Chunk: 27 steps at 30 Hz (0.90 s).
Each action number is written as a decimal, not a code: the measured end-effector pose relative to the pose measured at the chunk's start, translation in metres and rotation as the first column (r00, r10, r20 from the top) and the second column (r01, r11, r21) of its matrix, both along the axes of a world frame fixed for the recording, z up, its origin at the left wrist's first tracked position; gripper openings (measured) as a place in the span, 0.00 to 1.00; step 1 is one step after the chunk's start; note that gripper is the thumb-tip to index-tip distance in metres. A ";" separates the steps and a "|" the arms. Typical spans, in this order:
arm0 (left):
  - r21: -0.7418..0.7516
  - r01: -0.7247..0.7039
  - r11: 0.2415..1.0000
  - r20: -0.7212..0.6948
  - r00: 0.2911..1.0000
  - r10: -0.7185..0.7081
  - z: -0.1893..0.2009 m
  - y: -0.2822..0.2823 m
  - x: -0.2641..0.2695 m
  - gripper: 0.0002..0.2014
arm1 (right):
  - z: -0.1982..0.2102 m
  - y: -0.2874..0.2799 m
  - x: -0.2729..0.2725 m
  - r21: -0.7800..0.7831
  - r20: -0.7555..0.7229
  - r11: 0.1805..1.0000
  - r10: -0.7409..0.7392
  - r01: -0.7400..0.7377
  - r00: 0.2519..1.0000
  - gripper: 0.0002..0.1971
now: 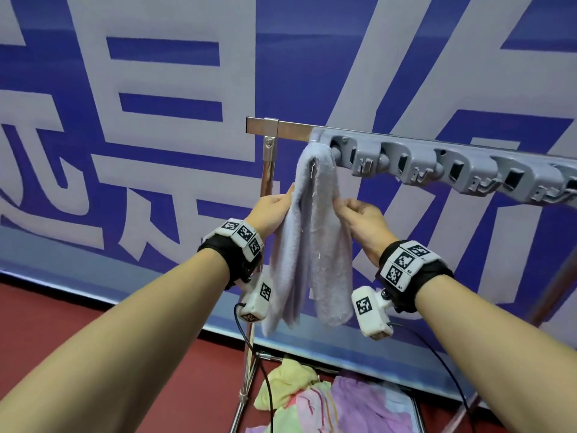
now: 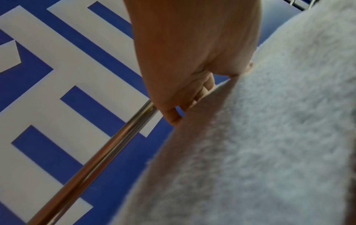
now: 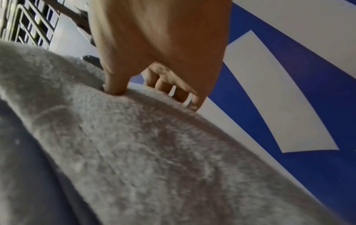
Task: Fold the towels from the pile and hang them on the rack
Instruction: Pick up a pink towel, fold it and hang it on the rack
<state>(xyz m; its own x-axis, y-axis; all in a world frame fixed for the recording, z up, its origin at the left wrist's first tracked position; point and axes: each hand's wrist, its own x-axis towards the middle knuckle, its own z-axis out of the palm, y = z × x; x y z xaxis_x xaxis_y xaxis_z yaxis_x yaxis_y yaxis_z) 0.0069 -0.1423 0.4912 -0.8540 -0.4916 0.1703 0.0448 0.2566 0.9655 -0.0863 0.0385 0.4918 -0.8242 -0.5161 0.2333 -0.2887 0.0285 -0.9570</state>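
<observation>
Behind everything hung a big blue wall banner (image 1: 156, 89) with pale grey shapes, and a dark red floor (image 1: 93, 307) lay below it. The left hand (image 1: 272, 212) held the left edge of a pale grey-blue towel (image 1: 312, 245), with the thumb in front and the fingers (image 2: 204, 91) tucked behind the cloth. The right hand (image 1: 363, 221) held the right edge of the same towel; its thumb (image 3: 115, 86) pressed into the fluffy front and its fingers (image 3: 173, 89) curled round the back. Both wrists wore black bands with white blocks that had black square marks. The towel hung folded over the left end of the grey hook strip (image 1: 452, 164), and its two halves dropped down between the hands. That strip was fixed along the top bar of the rack (image 1: 268, 170), a shiny metal frame whose left post stood just behind the left hand. Down on the floor by the foot of the rack lay the pile of towels (image 1: 337, 404), yellow, pink and purple, all crumpled together.
</observation>
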 end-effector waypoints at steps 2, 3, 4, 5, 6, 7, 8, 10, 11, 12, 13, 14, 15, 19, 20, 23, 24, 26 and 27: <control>-0.015 0.002 1.000 0.022 1.000 -0.002 -0.019 0.005 0.002 0.17 | -0.016 0.003 0.002 0.058 0.009 0.998 0.024 -0.024 1.000 0.13; -0.036 0.002 0.999 0.046 0.999 -0.001 -0.030 0.007 0.004 0.17 | -0.025 0.005 0.002 0.087 0.016 0.996 0.031 -0.033 0.999 0.12; -0.069 0.001 0.998 0.074 0.997 0.005 -0.041 0.008 0.005 0.17 | -0.034 0.006 0.001 0.116 0.017 0.993 0.030 -0.032 0.999 0.13; -0.100 0.003 0.995 0.111 0.994 0.008 -0.056 0.011 0.007 0.17 | -0.046 0.008 0.001 0.146 0.024 0.989 0.023 -0.026 0.999 0.14; -0.129 0.006 0.992 0.155 0.988 0.014 -0.072 0.013 0.010 0.16 | -0.060 0.012 0.002 0.175 0.037 0.984 0.012 -0.018 0.999 0.16; -0.154 0.006 0.988 0.204 0.979 0.026 -0.088 0.017 0.014 0.15 | -0.074 0.015 0.003 0.202 0.054 0.979 0.004 -0.015 0.999 0.17; -0.167 -0.002 0.986 0.252 0.967 0.044 -0.108 0.019 0.018 0.14 | -0.092 0.021 0.006 0.232 0.080 0.972 -0.001 -0.017 0.997 0.17; -0.195 -0.010 0.981 0.336 0.939 0.076 -0.150 0.026 0.029 0.14 | -0.133 0.035 0.011 0.311 0.113 0.950 -0.024 -0.012 0.993 0.16; -0.186 -0.017 0.982 0.374 0.923 0.087 -0.174 0.029 0.033 0.15 | -0.157 0.042 0.013 0.357 0.122 0.934 -0.033 -0.013 0.992 0.14; -0.162 -0.020 0.987 0.403 0.911 0.085 -0.199 0.033 0.036 0.15 | -0.183 0.050 0.014 0.399 0.127 0.917 -0.044 -0.010 0.991 0.12; -0.126 -0.018 0.992 0.420 0.905 0.070 -0.222 0.038 0.038 0.11 | -0.210 0.058 0.014 0.436 0.124 0.900 -0.051 -0.008 0.991 0.10; -0.095 -0.025 0.995 0.440 0.896 0.064 -0.246 0.043 0.038 0.07 | -0.240 0.065 0.015 0.475 0.122 0.880 -0.056 -0.009 0.991 0.07; -0.087 -0.033 0.996 0.453 0.889 0.069 -0.269 0.049 0.036 0.07 | -0.269 0.074 0.015 0.511 0.116 0.860 -0.063 -0.005 0.991 0.05; -0.171 0.021 0.985 0.514 0.855 0.071 -0.364 0.072 0.020 0.17 | -0.388 0.104 0.013 0.665 0.090 0.745 -0.023 -0.044 0.996 0.05; -0.194 0.051 0.980 0.536 0.842 0.063 -0.388 0.079 0.016 0.15 | -0.417 0.109 0.015 0.724 0.077 0.687 0.012 -0.064 0.997 0.05; -0.235 0.144 0.961 0.589 0.808 0.023 -0.452 0.098 0.002 0.07 | -0.486 0.121 0.019 0.867 0.030 0.487 0.152 -0.101 0.988 0.15; -0.211 0.154 0.965 0.597 0.802 0.003 -0.472 0.103 -0.003 0.04 | -0.504 0.122 0.019 0.893 0.022 0.438 0.187 -0.104 0.982 0.19; -0.144 0.126 0.982 0.603 0.797 -0.013 -0.503 0.110 -0.014 0.03 | -0.532 0.120 0.012 0.915 0.011 0.391 0.229 -0.102 0.973 0.23; -0.124 0.111 0.986 0.615 0.789 -0.012 -0.515 0.112 -0.021 0.03 | -0.543 0.116 0.007 0.919 -0.007 0.382 0.249 -0.092 0.968 0.23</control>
<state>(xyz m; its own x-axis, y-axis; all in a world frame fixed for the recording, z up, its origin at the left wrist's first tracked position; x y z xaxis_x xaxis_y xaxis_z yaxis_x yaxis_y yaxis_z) -0.0141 -0.0307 -0.0237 -0.8313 -0.4465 -0.3312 -0.5197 0.4128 0.7480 -0.0797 0.1548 -0.0510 -0.6967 -0.6101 -0.3773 -0.5038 0.7906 -0.3481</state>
